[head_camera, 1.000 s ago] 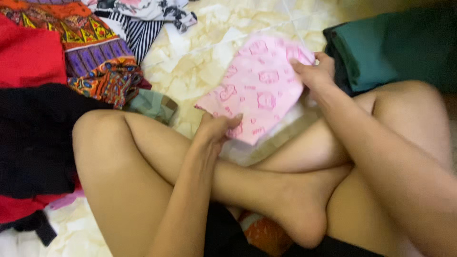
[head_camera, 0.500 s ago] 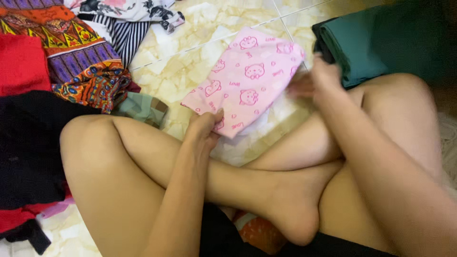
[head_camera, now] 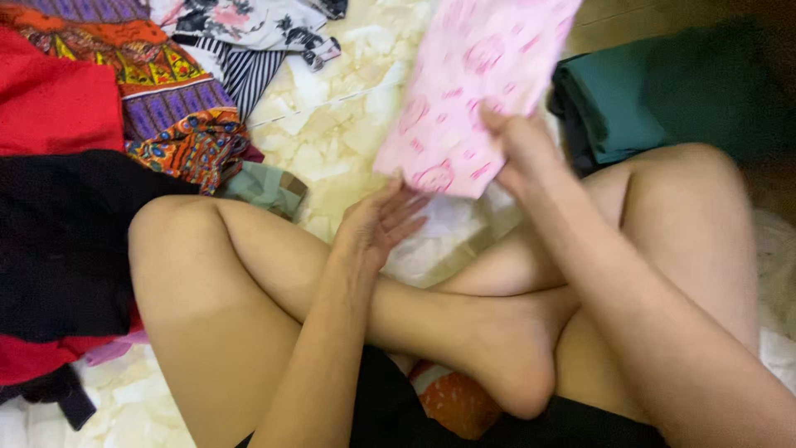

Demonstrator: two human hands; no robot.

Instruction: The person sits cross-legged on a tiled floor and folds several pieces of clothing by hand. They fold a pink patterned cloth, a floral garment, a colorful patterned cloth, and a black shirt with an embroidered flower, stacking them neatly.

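I sit cross-legged on a pale marbled floor (head_camera: 332, 124). My right hand (head_camera: 518, 145) grips a folded pink printed cloth (head_camera: 468, 79) at its lower edge and holds it lifted off the floor, blurred by motion. My left hand (head_camera: 377, 224) hangs just below the cloth's lower left corner, fingers apart and holding nothing. A white cloth (head_camera: 452, 236) lies on the floor under both hands, against my shin.
A heap of clothes fills the left: red (head_camera: 54, 104), black (head_camera: 62, 241), an orange and purple patterned piece (head_camera: 166, 99), and striped and floral pieces (head_camera: 249, 33) at the top. A folded dark green cloth (head_camera: 655, 99) lies at right behind my knee.
My right hand has lifted the pink cloth up off the floor and toward the camera. My left hand has let go of its lower corner and opened.
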